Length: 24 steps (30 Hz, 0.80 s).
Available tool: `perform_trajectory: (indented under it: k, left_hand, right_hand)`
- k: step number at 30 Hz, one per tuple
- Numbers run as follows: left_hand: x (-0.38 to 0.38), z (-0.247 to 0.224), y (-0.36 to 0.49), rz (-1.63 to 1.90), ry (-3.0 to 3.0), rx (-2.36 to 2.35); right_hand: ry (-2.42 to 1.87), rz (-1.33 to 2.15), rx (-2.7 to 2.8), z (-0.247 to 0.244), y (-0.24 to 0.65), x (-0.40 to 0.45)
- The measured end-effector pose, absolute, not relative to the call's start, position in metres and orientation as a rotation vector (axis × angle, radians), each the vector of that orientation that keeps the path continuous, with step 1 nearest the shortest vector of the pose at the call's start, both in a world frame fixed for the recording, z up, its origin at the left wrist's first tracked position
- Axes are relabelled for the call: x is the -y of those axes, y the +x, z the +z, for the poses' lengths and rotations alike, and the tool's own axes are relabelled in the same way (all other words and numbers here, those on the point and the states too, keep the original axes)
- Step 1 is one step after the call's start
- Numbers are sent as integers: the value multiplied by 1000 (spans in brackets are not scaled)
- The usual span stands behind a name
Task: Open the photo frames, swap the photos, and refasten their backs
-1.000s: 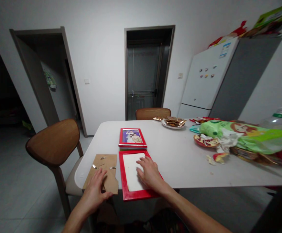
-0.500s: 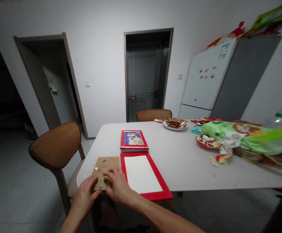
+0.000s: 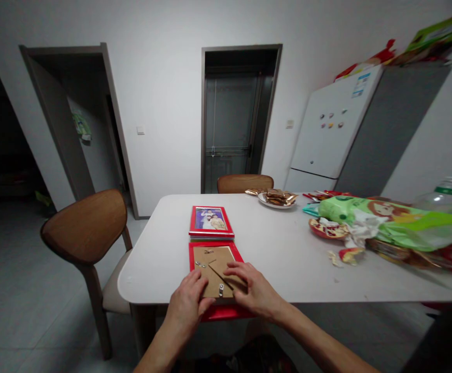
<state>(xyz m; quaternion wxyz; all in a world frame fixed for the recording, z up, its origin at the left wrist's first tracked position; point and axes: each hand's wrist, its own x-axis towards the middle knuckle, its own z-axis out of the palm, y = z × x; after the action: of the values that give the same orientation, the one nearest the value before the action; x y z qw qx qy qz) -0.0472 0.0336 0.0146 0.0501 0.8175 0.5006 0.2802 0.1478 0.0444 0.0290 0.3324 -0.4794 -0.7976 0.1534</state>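
Observation:
A brown picture-frame backing board point(image 3: 212, 278) with small metal clips and a slit lies over the red picture frame point(image 3: 226, 313) at the table's front edge. My left hand point(image 3: 186, 301) grips the board's left side and near corner, its thumb at the near edge. On the other side, my right hand point(image 3: 257, 290) has its fingers bent over the board's right part. Parts of the frame's rim show around the board; whether the board sits inside the rim, I cannot tell. Just behind stands a stack topped by a red-framed photo point(image 3: 211, 220).
A plate point(image 3: 276, 204) of wrapped snacks lies toward the back of the white table point(image 3: 280, 254). To the right are a green plastic bag point(image 3: 405, 220), an opened pomegranate point(image 3: 327, 229) and peel. Wooden chairs point(image 3: 86, 228) stand at the left and far side.
Both my hands have moved right with the backing board, from the bare table at the left onto the red frame. The board now covers most of the frame's white panel.

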Motion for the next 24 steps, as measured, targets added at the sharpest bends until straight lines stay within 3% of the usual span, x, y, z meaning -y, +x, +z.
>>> perform_trajectory:
  k: [15,24]
  left_hand:
    - [-31,14,-40,589,2429,-1547]
    - [-28,1,-39,624,2430,-1446]
  right_hand:
    - [-1242,248,2323,17,152,-50]
    - [-1237,222,2340,10,163,-45]
